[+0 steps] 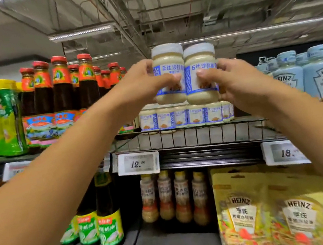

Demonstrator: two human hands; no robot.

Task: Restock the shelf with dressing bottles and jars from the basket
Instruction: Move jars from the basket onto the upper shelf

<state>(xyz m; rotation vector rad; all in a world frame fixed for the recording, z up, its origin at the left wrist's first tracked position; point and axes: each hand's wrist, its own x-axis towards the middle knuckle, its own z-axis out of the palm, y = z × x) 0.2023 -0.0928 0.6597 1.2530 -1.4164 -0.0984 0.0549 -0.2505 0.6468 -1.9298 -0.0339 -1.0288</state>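
Note:
I hold two pale dressing jars with white lids and blue-white labels side by side, raised above the top shelf. My left hand (141, 83) grips the left jar (167, 65). My right hand (235, 82) grips the right jar (204, 93). Their bottoms hover just over a row of several matching jars (185, 116) standing on the wire shelf (191, 138). The basket is out of view.
Red-capped brown sauce bottles (63, 100) stand left of the jars, blue Heinz bottles (320, 78) to the right. Below are dark oil bottles (108, 216), small dressing bottles (173, 197) and yellow Heinz pouches (277, 209). Price tags (138, 162) hang on the shelf edge.

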